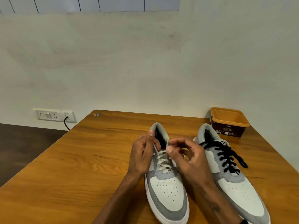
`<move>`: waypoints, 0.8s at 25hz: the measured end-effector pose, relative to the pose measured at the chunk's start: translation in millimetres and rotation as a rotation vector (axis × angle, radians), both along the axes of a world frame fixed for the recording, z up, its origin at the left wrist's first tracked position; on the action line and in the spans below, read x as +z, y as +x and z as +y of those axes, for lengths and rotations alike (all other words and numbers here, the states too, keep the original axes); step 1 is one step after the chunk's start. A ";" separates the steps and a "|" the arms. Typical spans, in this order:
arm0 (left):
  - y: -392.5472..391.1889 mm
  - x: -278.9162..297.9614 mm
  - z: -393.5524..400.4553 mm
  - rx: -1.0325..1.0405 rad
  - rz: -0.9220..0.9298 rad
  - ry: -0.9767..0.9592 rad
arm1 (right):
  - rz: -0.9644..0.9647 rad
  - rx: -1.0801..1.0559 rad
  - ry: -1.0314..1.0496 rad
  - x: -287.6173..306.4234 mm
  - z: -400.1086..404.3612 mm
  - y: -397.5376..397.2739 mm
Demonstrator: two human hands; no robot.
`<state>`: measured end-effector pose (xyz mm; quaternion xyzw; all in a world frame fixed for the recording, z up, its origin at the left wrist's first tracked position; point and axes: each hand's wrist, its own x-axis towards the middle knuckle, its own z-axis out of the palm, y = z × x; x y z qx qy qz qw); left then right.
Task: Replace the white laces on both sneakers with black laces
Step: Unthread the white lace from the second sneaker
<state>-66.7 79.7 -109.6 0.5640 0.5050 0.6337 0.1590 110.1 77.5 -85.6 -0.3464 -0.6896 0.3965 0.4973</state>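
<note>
White flat lace (163,160) on left grey-white sneaker (166,191) mid-removal; both hands, left hand (142,154) and right hand (186,156), pinch its ends. Next: unthread top eyelets.

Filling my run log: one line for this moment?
left hand: holds white lace | right hand: pinches lace | right sneaker: black-laced

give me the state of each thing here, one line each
left sneaker: upright on table, white lace still threaded
right sneaker: upright, black lace threaded, ends loose
left hand: grips the left sneaker's side
right hand: pinches the white lace at top
orange tub: open, no lid
</note>
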 end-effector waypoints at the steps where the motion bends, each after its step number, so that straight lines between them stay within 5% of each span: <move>1: -0.3 -0.4 0.3 -0.001 -0.007 0.001 | -0.167 -0.028 0.128 -3.1 -1.9 -2.8; 6: 0.3 0.4 1.2 0.009 0.002 -0.009 | -0.345 -0.108 0.428 -7.2 -1.7 -10.5; 11: -1.2 -0.4 1.3 0.020 0.008 -0.019 | 0.184 -0.226 -0.115 -0.3 1.6 -5.3; 15: 1.3 -0.6 -0.8 0.025 -0.003 -0.034 | 0.765 0.075 -0.516 12.3 1.3 -8.4; 20: 0.7 1.9 0.0 0.015 0.019 -0.026 | 0.690 0.090 -0.494 13.5 2.1 -7.3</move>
